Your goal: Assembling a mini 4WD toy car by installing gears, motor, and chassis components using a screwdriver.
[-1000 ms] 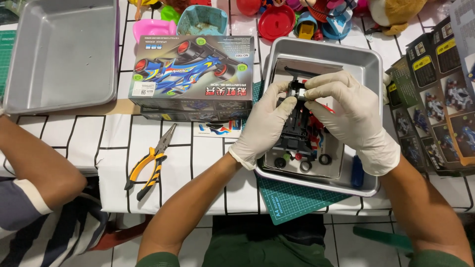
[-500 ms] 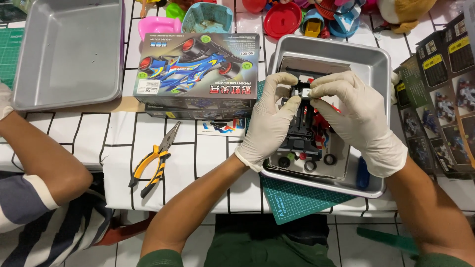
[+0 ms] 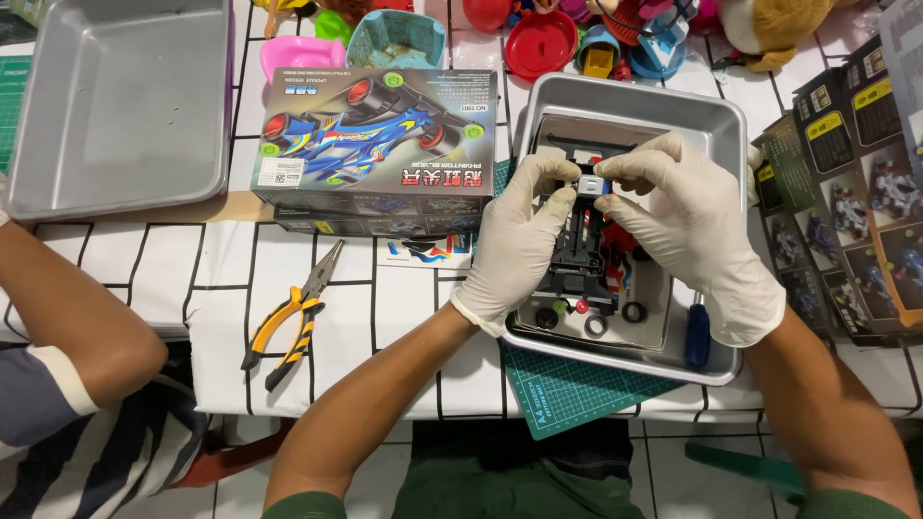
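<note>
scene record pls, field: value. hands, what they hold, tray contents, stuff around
left hand: gloved, grips the left side of the black toy car chassis
right hand: gloved, pinches a small part at the chassis's top end
metal tray: under both hands; holds small tyres and a blue-handled screwdriver
green cutting mat: under the tray's near edge
kit box: left of the tray, car picture on the lid
pliers: yellow and black handles, on the tablecloth
empty tray: far left
other person's arm: lower left, striped sleeve

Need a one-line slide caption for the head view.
Gloved left hand and right hand hold a black toy car chassis over a metal tray.
</note>
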